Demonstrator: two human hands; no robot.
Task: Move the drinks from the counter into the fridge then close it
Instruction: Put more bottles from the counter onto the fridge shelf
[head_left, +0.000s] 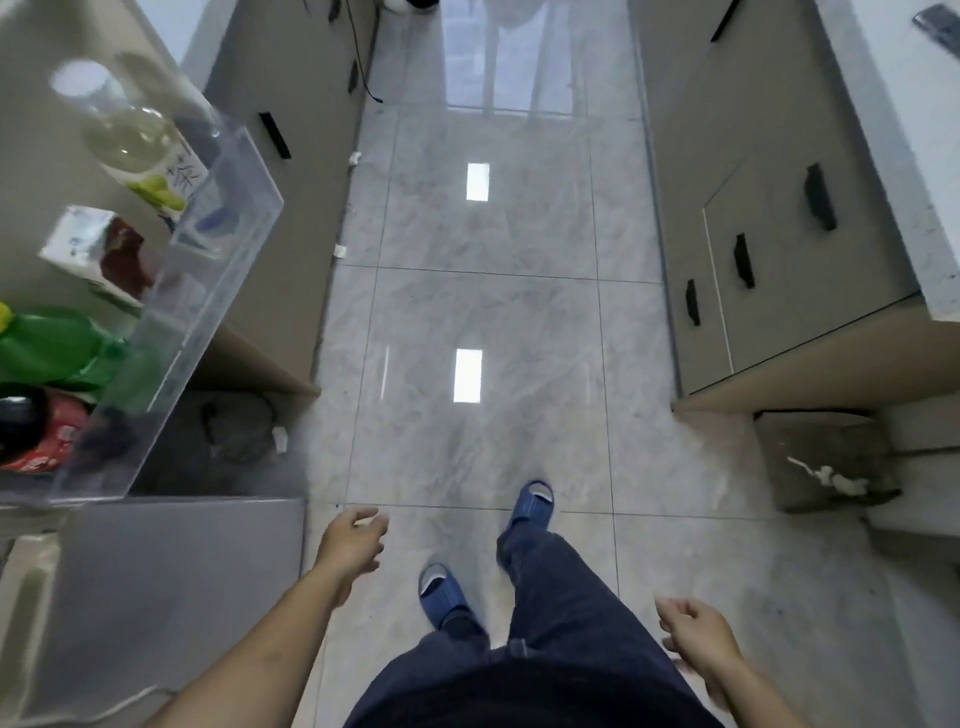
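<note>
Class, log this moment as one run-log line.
left hand: empty, open | right hand: empty, open | fridge door shelf: open, holds green bottle, clear bottle | person: standing on floor

Glossy grey tiled floor (483, 291), perhaps marble; grey cabinets (769, 270).

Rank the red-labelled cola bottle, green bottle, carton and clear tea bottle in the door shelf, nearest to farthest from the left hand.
From the left hand:
1. Red-labelled cola bottle, lowest in view.
2. Green bottle, just above.
3. Carton, mid-shelf.
4. Clear tea bottle, far end.
</note>
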